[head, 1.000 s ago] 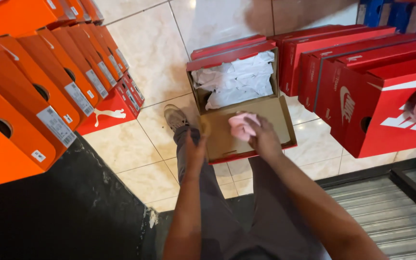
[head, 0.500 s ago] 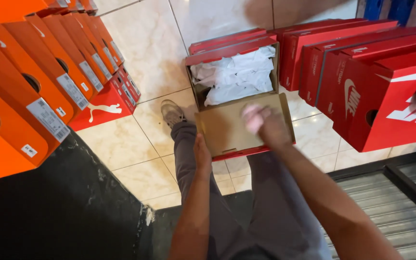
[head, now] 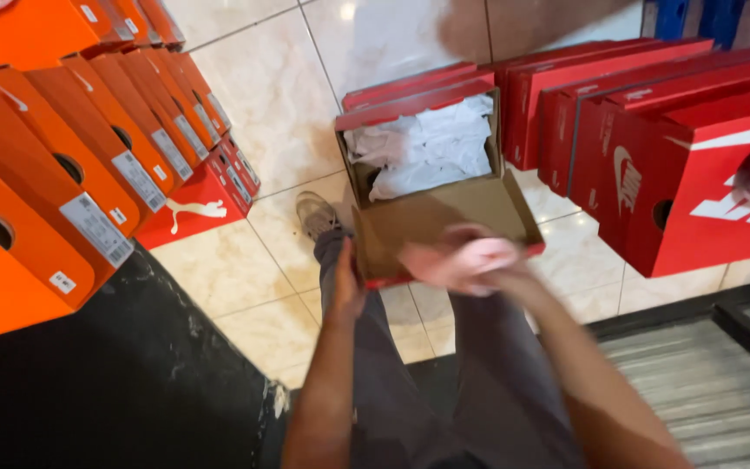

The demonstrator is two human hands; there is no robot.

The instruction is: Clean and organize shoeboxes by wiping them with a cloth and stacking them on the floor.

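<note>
Shoebox (head: 431, 187), red outside and brown inside, rests open on the person's lap, lid (head: 453, 221) hinged toward them and lying flat over the knees. From the head camera, looking down: crumpled white paper (head: 427, 148) fills the box, and no shoe shows in it. The left hand (head: 346, 282) grips the lid's near left edge, fingers closed around the card. The right hand (head: 462, 260) lies over the lid's near right part, blurred; something pale pink seems bunched in it, but what it is, and how tightly it is held, I cannot tell. One shoe (head: 314, 213) on the person's foot rests on the tiled floor (head: 245, 260) just left of the box. Orange boxes (head: 71, 165) stand in a slanted row to the left, red boxes (head: 653, 139) in a row to the right, both beside the open one. As things lie, the box is opened and lined with paper; nothing sits in it yet, and the lid is not yet closed.
</note>
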